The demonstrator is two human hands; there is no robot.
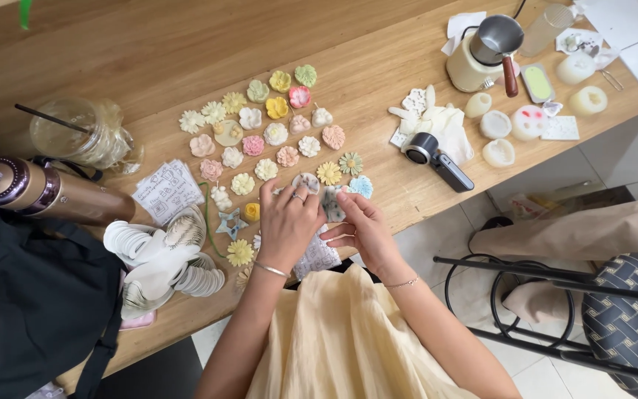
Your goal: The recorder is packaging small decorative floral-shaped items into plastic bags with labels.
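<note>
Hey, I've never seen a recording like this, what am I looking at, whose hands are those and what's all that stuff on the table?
There is one picture, from a camera worn on a person's head, looking down at their own two bare hands; no machine is involved. The left hand and right hand meet at the near edge of a wooden table, both touching a small flat grey piece; whether either has a firm grip on it is unclear. Beyond them lie rows of small pastel flower shapes. At left are a stack of white round discs and a brown flask; at right a small metal pot and white moulds.
</note>
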